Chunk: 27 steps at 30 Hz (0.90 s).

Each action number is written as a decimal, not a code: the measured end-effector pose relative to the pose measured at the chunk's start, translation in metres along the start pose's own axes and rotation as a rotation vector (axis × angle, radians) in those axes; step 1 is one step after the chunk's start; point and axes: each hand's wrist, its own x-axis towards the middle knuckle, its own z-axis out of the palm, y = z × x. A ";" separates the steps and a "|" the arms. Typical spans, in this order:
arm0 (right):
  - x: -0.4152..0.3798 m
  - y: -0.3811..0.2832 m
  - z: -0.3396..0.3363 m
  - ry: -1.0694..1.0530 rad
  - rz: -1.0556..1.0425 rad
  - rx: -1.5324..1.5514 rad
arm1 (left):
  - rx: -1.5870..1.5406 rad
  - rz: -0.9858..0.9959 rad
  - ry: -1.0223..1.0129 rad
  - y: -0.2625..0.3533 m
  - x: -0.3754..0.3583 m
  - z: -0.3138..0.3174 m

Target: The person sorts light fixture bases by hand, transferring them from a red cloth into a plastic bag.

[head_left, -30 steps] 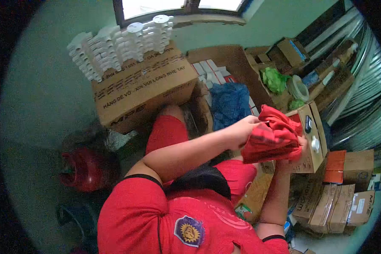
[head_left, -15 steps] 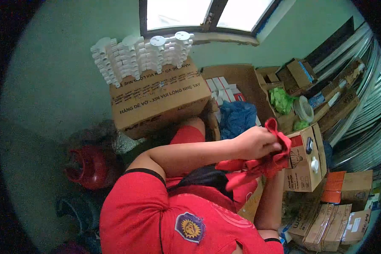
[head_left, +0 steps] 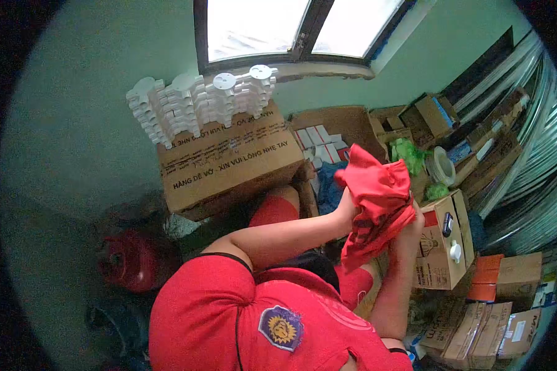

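A bunched red cloth (head_left: 377, 204) is held up in front of my torso, spread between my two hands. My left hand (head_left: 346, 207) grips its left side, with most of the fingers hidden behind the folds. On the other side my right hand (head_left: 416, 217) closes around the lower right edge, partly covered by the fabric. Just right of that hand stands a cardboard box (head_left: 433, 272) with a small black object (head_left: 447, 224) and a white round fitting (head_left: 456, 250) on it. Behind the cloth, a blue plastic bag (head_left: 330, 188) is partly covered.
Stacked white plastic fittings (head_left: 198, 105) stand on a large carton (head_left: 229, 176) below the window. An open carton holds small white boxes (head_left: 319, 142). A red gas cylinder (head_left: 130, 260) is at the left. Several cartons (head_left: 476, 328) and clear tubing (head_left: 532, 142) fill the right side.
The cloth has been raised and opened out wider. My left hand has shifted slightly left and behind the fabric; my right hand has come up into view at its right edge.
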 end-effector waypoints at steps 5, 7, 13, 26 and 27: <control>0.007 0.049 -0.014 -0.067 0.254 0.261 | 0.379 0.274 -0.286 0.015 0.008 -0.014; 0.003 0.073 -0.018 -0.063 0.227 0.308 | 0.434 0.281 -0.315 0.024 0.019 -0.019; 0.009 0.070 0.008 -0.146 0.220 0.610 | 0.910 0.410 -0.268 0.051 0.008 0.014; 0.020 0.157 -0.012 0.049 0.000 0.695 | 1.949 0.668 -0.592 0.071 -0.018 0.037; 0.018 0.167 -0.016 0.037 0.031 0.852 | 1.935 0.697 -0.594 0.072 -0.015 0.038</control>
